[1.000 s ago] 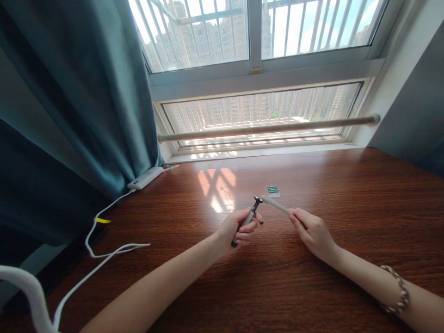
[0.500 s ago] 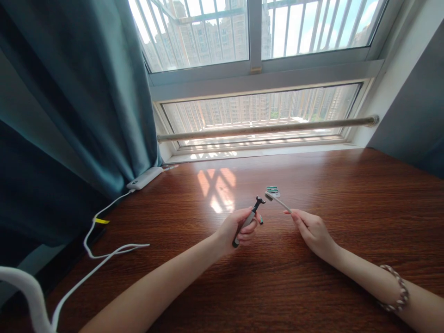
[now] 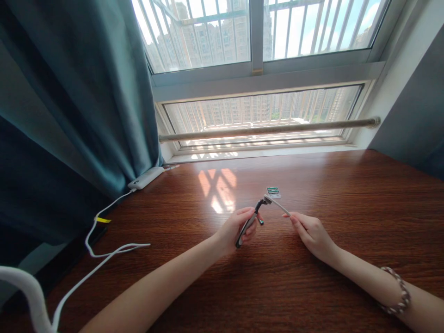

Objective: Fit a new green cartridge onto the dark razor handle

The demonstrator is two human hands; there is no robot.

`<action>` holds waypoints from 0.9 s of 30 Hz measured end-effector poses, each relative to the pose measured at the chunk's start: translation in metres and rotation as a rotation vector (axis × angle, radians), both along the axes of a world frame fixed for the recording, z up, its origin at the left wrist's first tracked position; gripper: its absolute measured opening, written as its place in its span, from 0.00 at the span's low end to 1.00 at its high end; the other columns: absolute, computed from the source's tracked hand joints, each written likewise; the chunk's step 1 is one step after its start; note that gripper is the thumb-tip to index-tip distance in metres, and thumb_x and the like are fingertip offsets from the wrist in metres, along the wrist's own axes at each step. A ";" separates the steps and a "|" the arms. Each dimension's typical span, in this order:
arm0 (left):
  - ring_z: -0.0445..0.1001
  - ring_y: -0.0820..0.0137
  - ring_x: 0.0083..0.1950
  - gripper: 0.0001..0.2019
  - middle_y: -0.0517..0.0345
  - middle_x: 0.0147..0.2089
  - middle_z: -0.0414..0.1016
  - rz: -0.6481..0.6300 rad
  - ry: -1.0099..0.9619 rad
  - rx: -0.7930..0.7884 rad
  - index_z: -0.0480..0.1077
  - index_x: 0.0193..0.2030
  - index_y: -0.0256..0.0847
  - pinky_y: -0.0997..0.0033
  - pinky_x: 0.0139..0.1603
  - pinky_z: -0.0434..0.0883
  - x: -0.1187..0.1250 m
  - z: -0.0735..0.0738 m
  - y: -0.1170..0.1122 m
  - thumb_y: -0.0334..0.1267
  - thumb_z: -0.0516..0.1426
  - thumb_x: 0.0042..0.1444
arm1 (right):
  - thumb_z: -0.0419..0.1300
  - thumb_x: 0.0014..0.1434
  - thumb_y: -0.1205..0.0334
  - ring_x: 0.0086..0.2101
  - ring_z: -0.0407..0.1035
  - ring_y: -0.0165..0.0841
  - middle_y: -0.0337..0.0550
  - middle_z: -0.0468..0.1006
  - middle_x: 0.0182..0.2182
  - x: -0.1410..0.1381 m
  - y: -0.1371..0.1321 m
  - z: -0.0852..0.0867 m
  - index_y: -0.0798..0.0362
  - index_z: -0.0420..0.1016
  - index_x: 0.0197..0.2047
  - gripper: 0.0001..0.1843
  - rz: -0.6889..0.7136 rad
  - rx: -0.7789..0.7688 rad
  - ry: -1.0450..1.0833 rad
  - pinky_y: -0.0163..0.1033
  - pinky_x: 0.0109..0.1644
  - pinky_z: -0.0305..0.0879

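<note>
Slanting up from my left hand (image 3: pixel 239 227) is a razor handle (image 3: pixel 247 228), grey and black, gripped in closed fingers with its head end upward. My right hand (image 3: pixel 310 231) pinches a pale toothbrush (image 3: pixel 279 206) by its handle. The brush's bristles meet the razor's top end, above the table. Just beyond them lies a clear pack of green-and-dark razor cartridges (image 3: pixel 273 191). A small dark-green piece, looking like a razor cartridge (image 3: pixel 261 222), rests on the table beside my left fingers and is partly hidden by them.
The brown wooden table (image 3: pixel 333 194) reaches to the window ledge. A white power strip (image 3: pixel 147 178) sits by the blue curtain (image 3: pixel 114 92), with a white cable (image 3: pixel 86 245) along the left. A metal rail (image 3: pixel 270 131) crosses the window.
The razor's top end and the toothbrush's bristles have come together; a small gap parted them before. My left hand has turned the razor slightly. My right hand has barely moved.
</note>
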State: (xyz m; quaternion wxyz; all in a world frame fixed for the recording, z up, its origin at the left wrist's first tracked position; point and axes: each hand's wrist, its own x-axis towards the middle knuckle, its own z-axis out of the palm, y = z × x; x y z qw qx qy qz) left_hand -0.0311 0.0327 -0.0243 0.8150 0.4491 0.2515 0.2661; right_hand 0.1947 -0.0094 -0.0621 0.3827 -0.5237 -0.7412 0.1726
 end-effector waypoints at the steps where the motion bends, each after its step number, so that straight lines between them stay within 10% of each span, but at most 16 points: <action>1: 0.48 0.82 0.14 0.13 0.67 0.16 0.51 0.007 0.002 0.011 0.65 0.35 0.36 0.79 0.13 0.44 0.000 0.000 0.000 0.45 0.48 0.56 | 0.42 0.63 0.56 0.32 0.68 0.30 0.41 0.73 0.30 0.000 0.000 0.000 0.54 0.71 0.43 0.19 -0.015 0.004 -0.004 0.31 0.36 0.60; 27: 0.52 0.81 0.18 0.13 0.65 0.19 0.56 0.131 0.100 0.106 0.67 0.35 0.36 0.79 0.18 0.48 0.004 0.003 -0.001 0.46 0.53 0.53 | 0.43 0.62 0.58 0.31 0.68 0.30 0.42 0.73 0.31 0.001 -0.002 -0.003 0.53 0.69 0.45 0.16 -0.065 0.095 -0.034 0.32 0.34 0.59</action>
